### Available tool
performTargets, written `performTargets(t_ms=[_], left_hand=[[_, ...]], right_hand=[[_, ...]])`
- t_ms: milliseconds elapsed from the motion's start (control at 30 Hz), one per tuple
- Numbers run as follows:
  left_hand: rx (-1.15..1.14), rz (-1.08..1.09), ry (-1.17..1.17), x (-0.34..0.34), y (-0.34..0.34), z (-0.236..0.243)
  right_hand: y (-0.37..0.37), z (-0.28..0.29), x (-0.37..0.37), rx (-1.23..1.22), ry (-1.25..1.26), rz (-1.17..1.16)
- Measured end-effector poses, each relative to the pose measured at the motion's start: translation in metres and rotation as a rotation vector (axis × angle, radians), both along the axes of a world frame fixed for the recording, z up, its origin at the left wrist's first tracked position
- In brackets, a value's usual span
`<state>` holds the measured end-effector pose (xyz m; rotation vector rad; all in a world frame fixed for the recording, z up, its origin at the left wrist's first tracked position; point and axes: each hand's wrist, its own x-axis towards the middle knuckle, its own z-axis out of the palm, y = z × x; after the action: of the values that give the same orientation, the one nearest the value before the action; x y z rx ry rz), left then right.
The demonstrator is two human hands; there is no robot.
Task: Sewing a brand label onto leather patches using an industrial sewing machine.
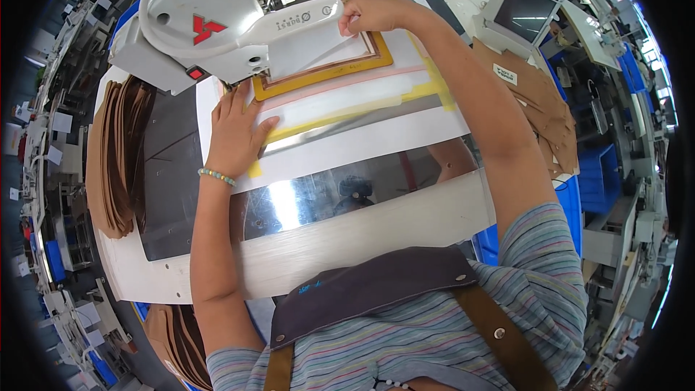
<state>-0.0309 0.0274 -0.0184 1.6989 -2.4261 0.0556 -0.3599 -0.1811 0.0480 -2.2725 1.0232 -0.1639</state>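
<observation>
My left hand (235, 130), with a beaded bracelet at its wrist, lies flat with fingers spread on a white sheet (311, 112) edged with yellow tape. Its fingertips reach the near left corner of a yellow rectangular frame (322, 72), partly under the head of a white sewing machine (210, 18). My right hand (362, 14) is at the frame's far right, beside the rounded end of the machine's white cover (300, 23). Its fingers are curled together; what is between them, if anything, is hidden. White material (311, 54) shows inside the frame.
Stacked brown fabric pieces (114, 166) lie at the table's left, and more brown pieces (543, 116) at the right. A screen (525, 3) stands at the far right. Before me is a shiny metal plate (318, 199). A blue bin (599, 177) sits beyond the table.
</observation>
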Motion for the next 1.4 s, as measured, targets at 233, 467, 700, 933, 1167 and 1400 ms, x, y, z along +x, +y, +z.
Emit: performTargets(t_ms=[233, 467, 700, 933, 1167, 1400], left_hand=[[-0.070, 0.000, -0.031, 0.002, 0.000, -0.005], [-0.045, 0.028, -0.072, -0.003, 0.000, -0.001], [-0.060, 0.031, -0.071, -0.003, 0.001, -0.004], [-0.050, 0.038, -0.058, -0.001, 0.000, -0.005], [-0.069, 0.029, -0.019, 0.001, 0.001, -0.008], [-0.138, 0.001, 0.042, 0.000, 0.000, -0.012]], right_hand=[[0.032, -0.003, -0.017, -0.079, 0.084, 0.023], [0.031, -0.001, -0.015, -0.087, 0.136, 0.002], [0.024, 0.010, 0.002, -0.097, 0.381, 0.114], [0.042, -0.017, 0.013, -0.528, 0.589, 0.109], [0.027, 0.003, 0.024, -0.464, 0.169, -0.188], [0.047, -0.026, 0.095, 0.339, -0.316, 0.007]])
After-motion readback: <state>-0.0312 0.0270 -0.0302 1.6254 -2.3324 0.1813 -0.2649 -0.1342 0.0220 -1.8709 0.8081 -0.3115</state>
